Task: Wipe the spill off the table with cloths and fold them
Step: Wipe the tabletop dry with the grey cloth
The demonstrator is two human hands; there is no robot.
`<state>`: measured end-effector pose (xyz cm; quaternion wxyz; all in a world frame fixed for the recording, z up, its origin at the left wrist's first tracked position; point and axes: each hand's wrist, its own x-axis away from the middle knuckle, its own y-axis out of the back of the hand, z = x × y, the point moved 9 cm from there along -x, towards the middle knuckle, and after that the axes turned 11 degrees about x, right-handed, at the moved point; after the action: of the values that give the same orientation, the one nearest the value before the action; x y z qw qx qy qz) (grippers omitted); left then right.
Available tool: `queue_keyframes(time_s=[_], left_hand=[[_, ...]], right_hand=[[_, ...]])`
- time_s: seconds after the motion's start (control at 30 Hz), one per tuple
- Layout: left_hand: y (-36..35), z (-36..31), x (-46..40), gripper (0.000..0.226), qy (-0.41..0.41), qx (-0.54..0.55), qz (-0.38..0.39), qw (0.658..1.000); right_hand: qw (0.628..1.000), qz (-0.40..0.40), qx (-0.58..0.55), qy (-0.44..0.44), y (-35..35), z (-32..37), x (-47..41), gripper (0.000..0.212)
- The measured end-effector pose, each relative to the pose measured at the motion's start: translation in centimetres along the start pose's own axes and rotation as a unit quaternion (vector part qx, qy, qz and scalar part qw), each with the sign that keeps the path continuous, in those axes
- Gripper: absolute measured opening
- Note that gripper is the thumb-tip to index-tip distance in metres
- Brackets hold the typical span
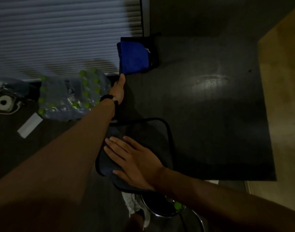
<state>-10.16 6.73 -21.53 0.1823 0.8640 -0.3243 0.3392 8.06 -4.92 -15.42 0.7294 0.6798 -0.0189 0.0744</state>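
Folding looks underway: the right hand presses flat-fingered on the dark cloth, while the left hand reaches the blue cloth, fingers hidden, beside a shiny smear on the bench.

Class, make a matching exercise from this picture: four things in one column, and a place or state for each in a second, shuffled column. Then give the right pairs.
Things:
1. left hand
2. right hand
3. blue cloth
4. pack of green-capped bottles

Places or states:
A. lies flat on the dark cloth near the table's near edge
B. stands on the floor left of the table
C. reaches out to the blue cloth's near corner
D. lies folded at the table's far left corner

Pairs: 1-C, 2-A, 3-D, 4-B
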Motion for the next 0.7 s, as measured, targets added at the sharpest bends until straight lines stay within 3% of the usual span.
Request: queue_keyframes(time_s=[0.13,0.27,0.7], left_hand=[[-0.1,-0.8,0.5,0.07,-0.049,-0.032,-0.021,0.998],[0.1,-1.0,1.4,0.071,-0.079,-0.053,-0.078,0.992],[-0.3,-1.1,2.0,0.075,-0.084,-0.092,-0.083,0.989]], right_hand=[[1.0,-0.003,0.006,0.026,-0.1,-0.3,1.3,0.07],[0.999,-0.006,-0.013,0.038,-0.2,-1.0,2.4,0.069],[1.0,0.015,0.01,-0.015,-0.9,-6.7,9.0,0.069]])
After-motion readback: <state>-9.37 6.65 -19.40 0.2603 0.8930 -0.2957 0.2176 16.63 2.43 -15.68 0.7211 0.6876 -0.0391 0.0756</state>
